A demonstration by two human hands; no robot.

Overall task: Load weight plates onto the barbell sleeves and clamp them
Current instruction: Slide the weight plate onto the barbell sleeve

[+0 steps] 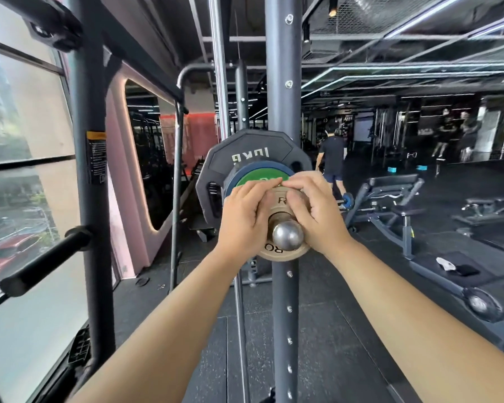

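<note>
The barbell sleeve's rounded steel end points straight at me. A small tan metal plate sits on the sleeve near its end. My left hand grips the plate's left edge and my right hand grips its right edge, fingers curled over the top rim. Behind it on the sleeve are a green plate with a blue rim and a large black 10 kg plate. No clamp is visible.
A dark rack upright stands just behind the plates, with a chrome guide rod to its left. A black storage peg juts out at lower left by the window. Benches and people are to the right.
</note>
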